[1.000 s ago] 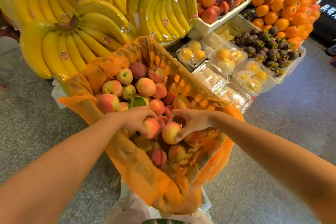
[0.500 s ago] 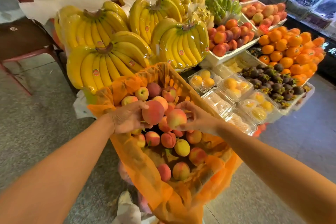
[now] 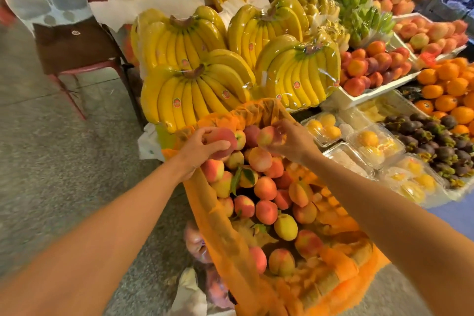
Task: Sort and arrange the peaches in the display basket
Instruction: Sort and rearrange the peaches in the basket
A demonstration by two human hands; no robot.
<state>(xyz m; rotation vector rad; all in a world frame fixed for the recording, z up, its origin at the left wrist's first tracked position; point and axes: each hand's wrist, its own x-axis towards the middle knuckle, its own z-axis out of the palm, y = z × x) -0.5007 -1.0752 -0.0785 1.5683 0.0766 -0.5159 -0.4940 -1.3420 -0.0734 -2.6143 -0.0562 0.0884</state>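
At the far end of the display basket (image 3: 343, 261), the left hand (image 3: 197, 152) grips a reddish peach (image 3: 225, 137) and the right hand (image 3: 293, 142) pinches a yellow-pink peach (image 3: 266, 137). Loose peaches (image 3: 265, 188) fill the basket over its orange mesh liner (image 3: 220, 233). Banana bunches (image 3: 195, 95) stand beyond; clear fruit boxes (image 3: 377, 146), mangosteens (image 3: 441, 141) and oranges (image 3: 446, 87) lie to the right.

Grey speckled floor (image 3: 51, 174) spreads to my left. A red-legged chair (image 3: 74, 43) stands on it beside the stacked banana bunches (image 3: 195, 92) before me.
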